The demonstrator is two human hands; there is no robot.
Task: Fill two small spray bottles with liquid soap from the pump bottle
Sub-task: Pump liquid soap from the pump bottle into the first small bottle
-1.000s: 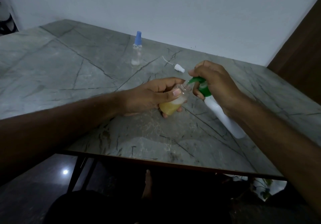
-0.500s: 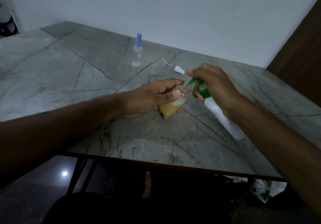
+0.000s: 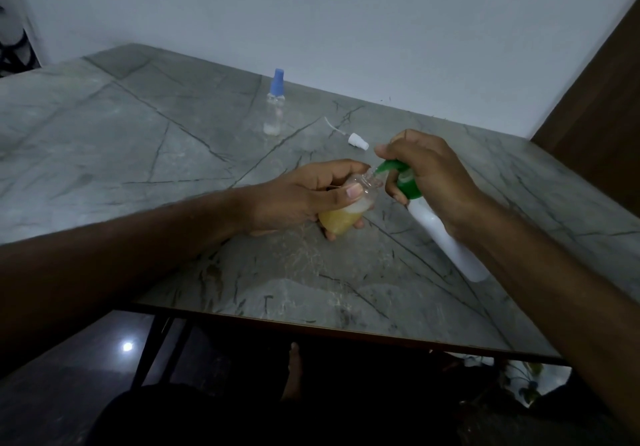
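Near table [image 3: 104, 141] edge, both hands [image 3: 301, 196] on bottles [image 3: 341, 219].

No legible text, label, brand, number or sign is found on any item. The white pump bottle [image 3: 446, 238] with green head, at 3 o'clock from frame centre, shows a plain body. The small spray bottle [image 3: 341, 219] of yellow liquid at centre and the blue-capped spray bottle [image 3: 273, 106] at 12 o'clock carry no readable marking.

pump bottle [image 3: 446, 234] partly hidden (right hand [image 3: 436, 175])
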